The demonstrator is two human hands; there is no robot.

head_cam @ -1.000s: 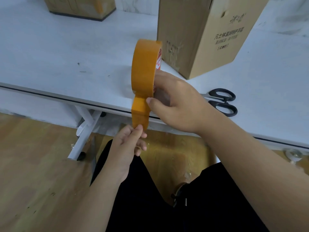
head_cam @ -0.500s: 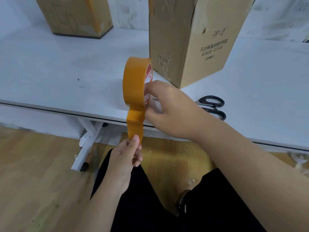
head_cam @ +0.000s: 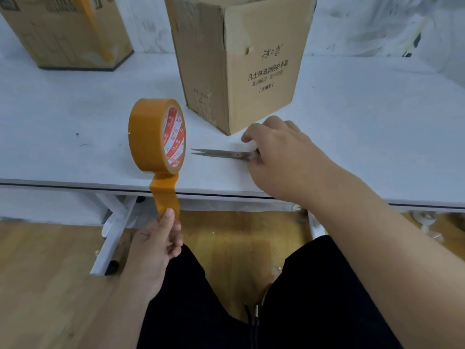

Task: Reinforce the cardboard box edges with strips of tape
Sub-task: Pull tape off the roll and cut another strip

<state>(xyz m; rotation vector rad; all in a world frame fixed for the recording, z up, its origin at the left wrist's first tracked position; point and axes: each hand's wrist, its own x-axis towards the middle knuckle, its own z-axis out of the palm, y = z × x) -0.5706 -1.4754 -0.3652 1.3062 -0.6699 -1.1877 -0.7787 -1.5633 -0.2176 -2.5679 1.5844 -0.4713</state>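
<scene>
An orange tape roll [head_cam: 151, 136] with a red-and-white core label stands on edge near the front of the white table [head_cam: 352, 147]. A short strip of tape [head_cam: 164, 195] runs from it down over the table edge, and my left hand [head_cam: 158, 243] pinches its free end. My right hand [head_cam: 284, 152] lies over the handles of the scissors [head_cam: 221, 154], whose closed blades point left toward the roll; the handles are hidden under the hand. A tall cardboard box [head_cam: 239, 59] with printed text stands just behind the scissors.
A second cardboard box [head_cam: 65, 31] with an orange tape strip on it stands at the back left. The white table leg [head_cam: 110, 235] slants down to the wooden floor [head_cam: 45, 273]. My legs in black trousers fill the bottom centre.
My right hand let go of the tape roll, which now stands on the table, and moved right onto the scissors. My left hand still pinches the tape end.
</scene>
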